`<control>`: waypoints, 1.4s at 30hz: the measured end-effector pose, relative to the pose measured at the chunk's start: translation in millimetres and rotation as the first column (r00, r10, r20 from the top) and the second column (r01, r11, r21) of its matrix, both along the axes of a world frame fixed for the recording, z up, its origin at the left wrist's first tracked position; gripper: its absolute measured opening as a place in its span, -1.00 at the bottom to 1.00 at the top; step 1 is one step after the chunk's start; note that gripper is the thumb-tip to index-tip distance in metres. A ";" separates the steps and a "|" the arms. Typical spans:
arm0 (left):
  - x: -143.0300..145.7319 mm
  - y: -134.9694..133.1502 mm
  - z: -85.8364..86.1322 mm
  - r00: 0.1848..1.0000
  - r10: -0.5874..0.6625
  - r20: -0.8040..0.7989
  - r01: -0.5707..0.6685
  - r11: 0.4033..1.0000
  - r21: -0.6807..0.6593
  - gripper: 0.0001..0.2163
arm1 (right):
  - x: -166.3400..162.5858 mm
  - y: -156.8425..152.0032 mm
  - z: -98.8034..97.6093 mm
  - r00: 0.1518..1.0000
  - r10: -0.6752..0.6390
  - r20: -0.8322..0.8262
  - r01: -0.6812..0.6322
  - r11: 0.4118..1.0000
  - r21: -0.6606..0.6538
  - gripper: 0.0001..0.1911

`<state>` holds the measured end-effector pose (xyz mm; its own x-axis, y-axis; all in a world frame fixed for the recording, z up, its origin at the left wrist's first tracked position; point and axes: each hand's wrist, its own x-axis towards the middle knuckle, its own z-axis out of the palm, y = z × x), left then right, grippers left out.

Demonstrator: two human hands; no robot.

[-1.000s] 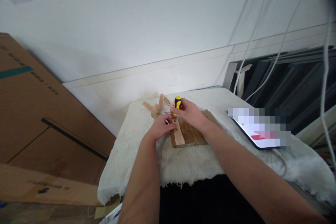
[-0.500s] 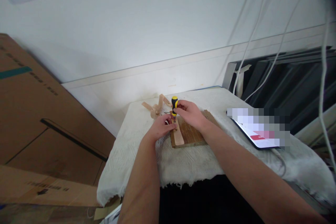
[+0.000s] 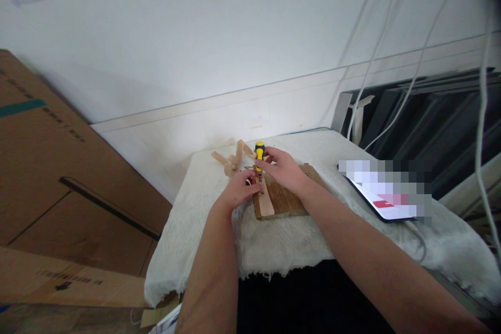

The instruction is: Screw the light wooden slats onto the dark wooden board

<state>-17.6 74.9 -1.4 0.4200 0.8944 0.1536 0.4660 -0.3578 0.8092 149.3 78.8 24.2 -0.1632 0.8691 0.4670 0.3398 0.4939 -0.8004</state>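
Centrally in the frame, a yellow-and-black screwdriver [image 3: 259, 150] is held nearly upright by the right hand [image 3: 284, 171], its handle pinched between the fingers. Its lower end is directed at a pale strip [image 3: 266, 204], which is laid along the left edge of a wooden board [image 3: 287, 195]. The strip is touched by the left hand [image 3: 239, 189], whose fingers are bent beside the screwdriver's lower end; whether anything is pinched there cannot be told. The board is supported on a cloth-covered table [image 3: 199, 224]; a tablet [image 3: 381, 209] is placed at right of frame.
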 end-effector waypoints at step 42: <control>1.4 -0.6 0.4 1.000 0.016 -0.009 -0.016 1.000 0.003 -0.81 | -1.2 4.5 -5.7 0.999 -0.031 -0.013 0.030 0.998 -0.059 -0.74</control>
